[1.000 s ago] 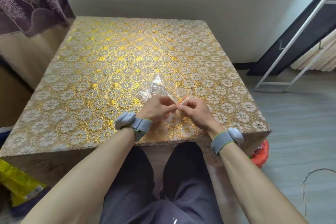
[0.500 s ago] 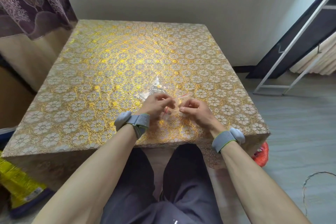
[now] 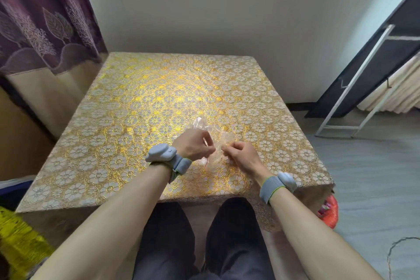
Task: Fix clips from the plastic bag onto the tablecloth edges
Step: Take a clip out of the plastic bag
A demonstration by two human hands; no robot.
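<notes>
Opening of plastic bag [image 3: 202,124], pinched between left hand [image 3: 193,146] and right hand [image 3: 242,157]; next probably pulling mouth apart, reaching inside for clip.

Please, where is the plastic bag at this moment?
In the head view, the plastic bag sits on the tablecloth close to the person's edge, slightly right of centre, pinched by the left hand and the right hand.

Clear plastic bag [image 3: 223,137] on your gold floral tablecloth [image 3: 159,102].
The bag is crumpled and see-through with a thin red strip. It sits just below frame centre, pinched by your left hand [image 3: 193,148] and right hand [image 3: 241,154]. The tablecloth lies flat, its near edge draping down.
</notes>
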